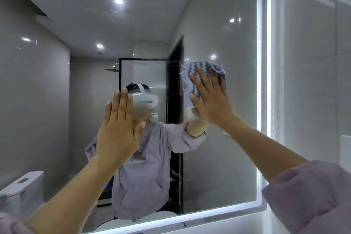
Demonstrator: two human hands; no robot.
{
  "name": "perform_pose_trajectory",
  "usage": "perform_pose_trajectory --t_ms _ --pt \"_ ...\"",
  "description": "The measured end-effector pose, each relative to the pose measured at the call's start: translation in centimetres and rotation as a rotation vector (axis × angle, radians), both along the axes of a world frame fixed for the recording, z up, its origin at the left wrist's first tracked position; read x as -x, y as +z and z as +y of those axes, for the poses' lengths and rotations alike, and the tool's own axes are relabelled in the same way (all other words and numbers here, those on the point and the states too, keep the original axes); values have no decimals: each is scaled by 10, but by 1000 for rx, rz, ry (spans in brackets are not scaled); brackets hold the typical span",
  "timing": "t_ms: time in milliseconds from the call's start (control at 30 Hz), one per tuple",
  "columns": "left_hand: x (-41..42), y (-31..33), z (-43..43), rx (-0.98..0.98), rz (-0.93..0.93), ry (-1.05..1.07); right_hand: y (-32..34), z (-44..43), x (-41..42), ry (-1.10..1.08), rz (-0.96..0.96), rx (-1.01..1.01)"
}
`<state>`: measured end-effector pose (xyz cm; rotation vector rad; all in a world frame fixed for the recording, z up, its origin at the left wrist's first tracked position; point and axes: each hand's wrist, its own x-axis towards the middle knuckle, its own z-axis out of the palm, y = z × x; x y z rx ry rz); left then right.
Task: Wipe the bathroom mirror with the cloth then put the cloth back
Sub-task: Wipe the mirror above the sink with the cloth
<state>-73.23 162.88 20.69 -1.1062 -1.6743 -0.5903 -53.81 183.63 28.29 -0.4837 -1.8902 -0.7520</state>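
Observation:
A large bathroom mirror [218,24] with a lit white border fills the view. My right hand [212,99] presses a blue-and-white patterned cloth [191,74] flat against the glass, right of centre and at mid height, fingers spread over it. My left hand [118,129] is raised in front of the mirror at centre left, palm towards the glass, fingers straight and together, holding nothing. Whether it touches the glass I cannot tell. My reflection shows behind both hands.
Pale tiled wall [313,62] runs to the right of the mirror. The mirror's lit lower edge [190,218] crosses the bottom. Reflected in the glass are a toilet tank [22,186], a shower screen [144,74] and a dark door [175,74].

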Motion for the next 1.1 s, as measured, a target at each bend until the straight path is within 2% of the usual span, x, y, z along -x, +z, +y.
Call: perform_pose_trajectory --t_ms 200,400,733,900,1100 --pt "1 -1 4 -18 15 -14 -15 49 -52 -62 109 116" --pt "5 -3 7 -32 42 -9 -33 66 -73 -50 392 309" --pt "7 -3 10 -58 62 -17 -35 51 -62 -189 373 377" --pt "5 -2 9 -53 50 -22 -41 44 -41 -181 399 389" --pt "2 -1 8 -28 30 -14 -51 12 -9 -95 303 319"
